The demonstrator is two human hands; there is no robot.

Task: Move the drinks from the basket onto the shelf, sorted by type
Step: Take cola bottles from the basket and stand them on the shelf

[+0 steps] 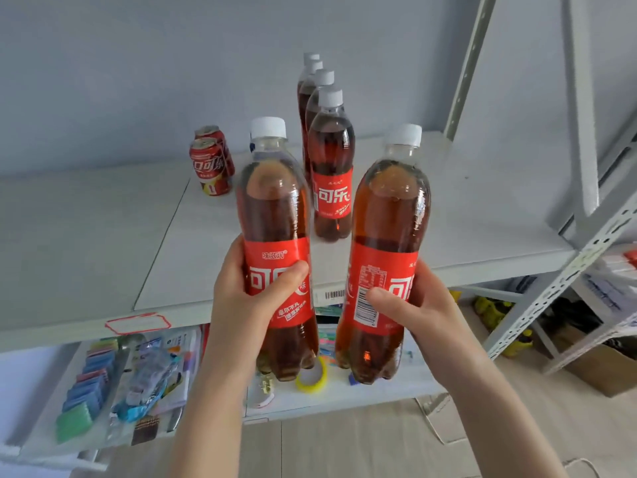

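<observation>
My left hand [248,298] grips a cola bottle [274,205] with a red label and white cap, held upright in front of the shelf edge. My right hand [418,312] grips a second cola bottle [391,208] of the same kind, tilted slightly right. On the white shelf [103,236] behind them, several cola bottles [331,160] stand in a row running back toward the wall. Two red cola cans [210,163] stand one behind the other to the left of that row. The basket is out of view.
A lower shelf [379,391] holds coloured packets [89,384], wrapped items and a yellow tape roll [312,376]. A perforated metal upright [551,281] of the rack rises at the right. Cardboard boxes [599,370] sit on the floor beyond it.
</observation>
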